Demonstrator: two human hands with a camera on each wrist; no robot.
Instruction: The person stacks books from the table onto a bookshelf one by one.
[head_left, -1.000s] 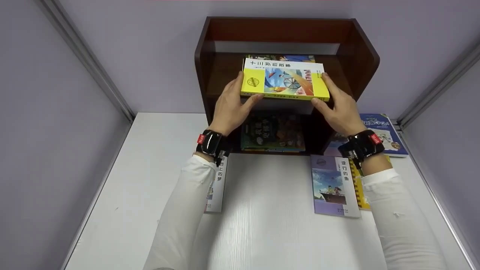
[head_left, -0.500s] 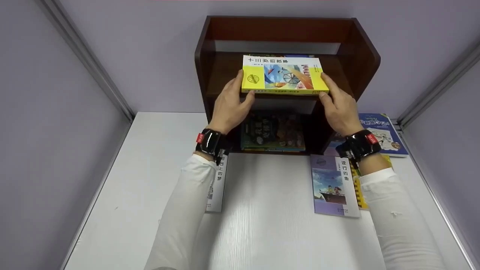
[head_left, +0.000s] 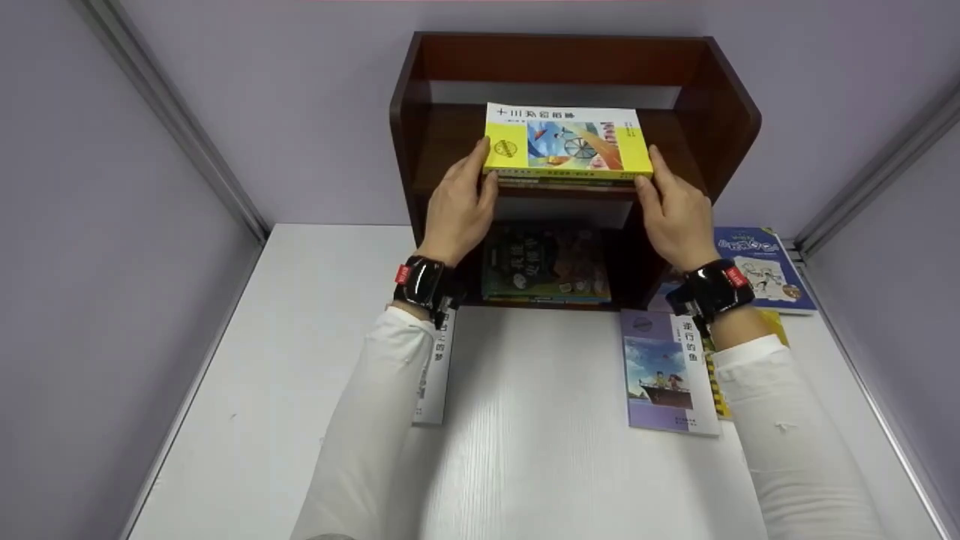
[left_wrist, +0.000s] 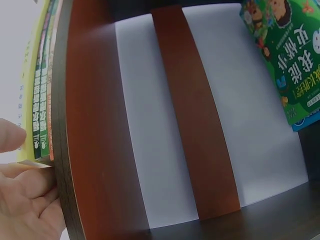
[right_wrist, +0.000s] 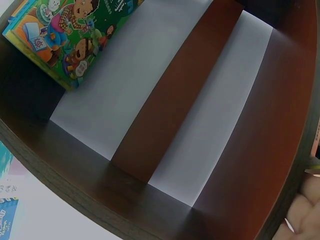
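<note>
Head view, nearest the camera: two white sleeves reach forward over a white wood-grain tabletop (head_left: 525, 450), each wrist wearing a black strap-on camera. In front of the dark brown wooden two-tier shelf (head_left: 724, 112), which serves as landmark, a white-spined book (head_left: 433, 375) lies on the table partly under the left forearm. To the front right of the shelf lies a lilac paperback with a boat picture (head_left: 667, 375), overlapping a yellow book (head_left: 718, 390) beneath the right forearm. To the right of the shelf's base lies a blue-covered book with cartoon drawings (head_left: 761, 262).

On the shelf's lower tier a dark green illustrated book (head_left: 544, 262) lies flat; it also shows in the left wrist view (left_wrist: 285, 55) and the right wrist view (right_wrist: 70, 35).

On the upper tier a yellow-and-white paperback with a bicycle-wheel picture (head_left: 566, 142) lies flat on top of a small stack of books (head_left: 570, 178), at the front edge of that tier. The left hand (head_left: 454, 214) holds the yellow paperback's left edge, fingers lightly curled against the side, thumb at the front corner. The right hand (head_left: 675, 214) holds the right edge in mirror fashion. Left wrist view shows the fingertips (left_wrist: 10, 137) touching the stack's spines beside the shelf board. Right wrist view shows only a small part of that hand at the shelf edge; finger position cannot be told there.
</note>
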